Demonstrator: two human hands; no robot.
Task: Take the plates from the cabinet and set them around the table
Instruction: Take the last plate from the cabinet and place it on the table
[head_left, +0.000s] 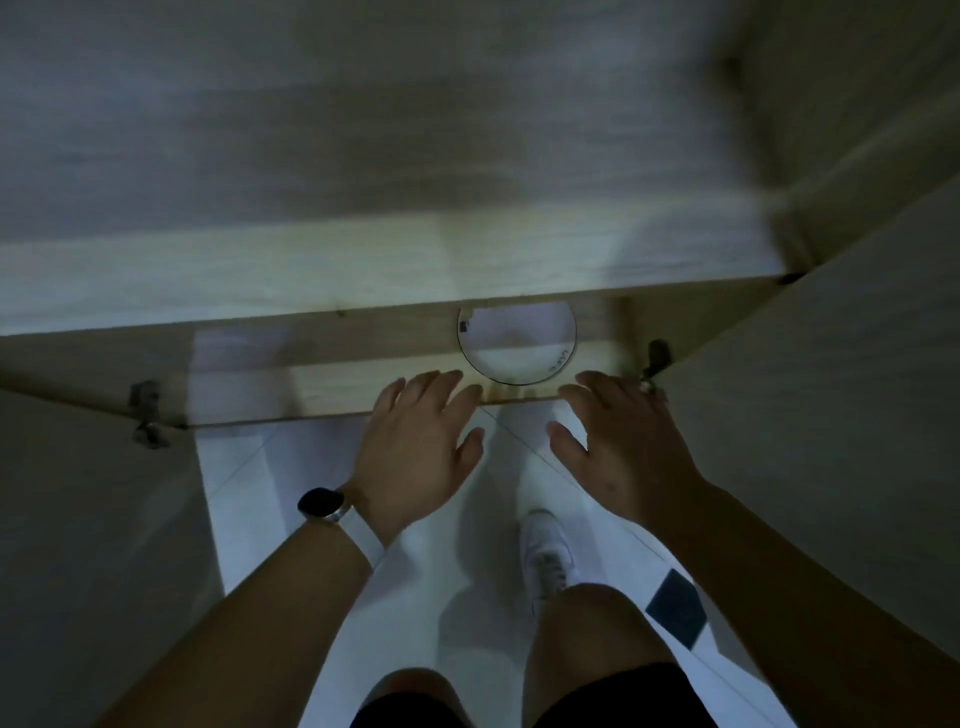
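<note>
The cabinet (363, 156) fills the upper half of the view, its pale wood top dim and blurred. Both doors stand swung wide: the left door (78, 519) out to one side, the right door (831, 389) out to the other. Between them lies a white tiled floor (260, 493), with one dark diamond tile (675, 608) near the person's right leg.

Under the top runs a light wood shelf (337, 384). A single round plate (517, 343) lies flat on it, pale with a thin dark rim. Its far part is hidden under the cabinet top, and its near edge sits just inside the shelf's front edge.

The person stands close, both arms stretched toward the shelf. The left hand (415, 441) is palm down with fingers straight and spread, holding nothing, its fingertips over the shelf edge just left of the plate. The right hand (623, 441) is the same, flat and spread with nothing in it, its fingertips at the edge just right of the plate. I cannot tell whether either hand touches the wood. Neither touches the plate.

A white shoe (545, 551) shows below the hands. A dark watch (320, 503) on a white strap sits on the left wrist. Metal hinges (145, 410) show where the doors meet the cabinet.
</note>
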